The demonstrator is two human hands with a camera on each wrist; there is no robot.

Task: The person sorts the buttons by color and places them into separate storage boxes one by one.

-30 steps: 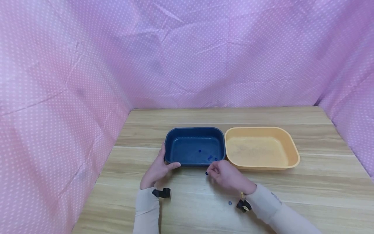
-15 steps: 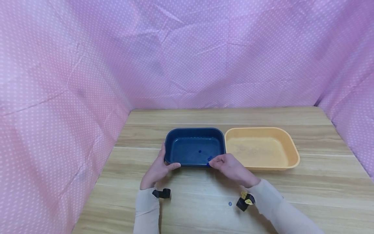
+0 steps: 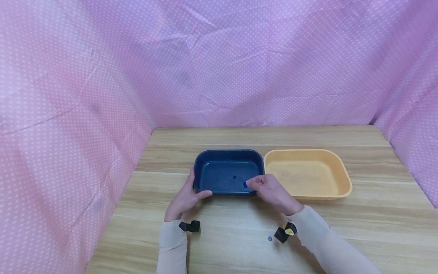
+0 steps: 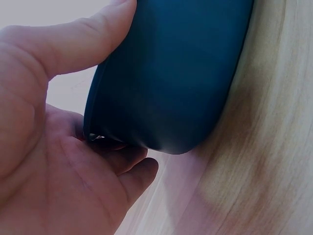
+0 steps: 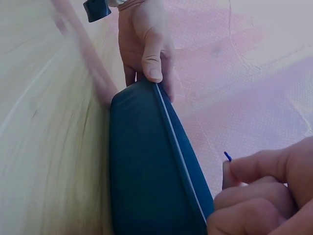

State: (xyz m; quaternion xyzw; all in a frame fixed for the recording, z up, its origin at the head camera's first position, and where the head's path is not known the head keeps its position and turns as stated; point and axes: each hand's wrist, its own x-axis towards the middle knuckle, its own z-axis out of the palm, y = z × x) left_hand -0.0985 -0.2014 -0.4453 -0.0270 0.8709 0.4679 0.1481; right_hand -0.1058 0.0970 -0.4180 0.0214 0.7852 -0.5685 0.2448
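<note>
At the front left corner of the dark blue plastic tub (image 3: 222, 173), my left hand (image 3: 186, 199) grips the rim, thumb along the front and fingers behind the left side. In the left wrist view, the thumb (image 4: 93, 39) lies against the wall. My right hand (image 3: 272, 192) hovers over the tub's front right corner, fingers curled. Between its thumb and forefinger it pinches a small blue disc (image 5: 227, 156), seen nearly edge-on in the right wrist view. Another small blue disc (image 3: 234, 177) lies on the tub floor; others near the right fingertips are partly hidden.
A yellow tub (image 3: 308, 192) stands right beside the blue one. One small round translucent blue piece (image 3: 270, 238) lies on the wooden table (image 3: 226, 243), near the right wrist camera (image 3: 282, 235). Pink dotted cloth (image 3: 219, 76) hangs behind and at the sides.
My right hand has moved from the table before the blue tub up over its front rim, carrying the small blue disc. The left hand has stayed at the corner.
</note>
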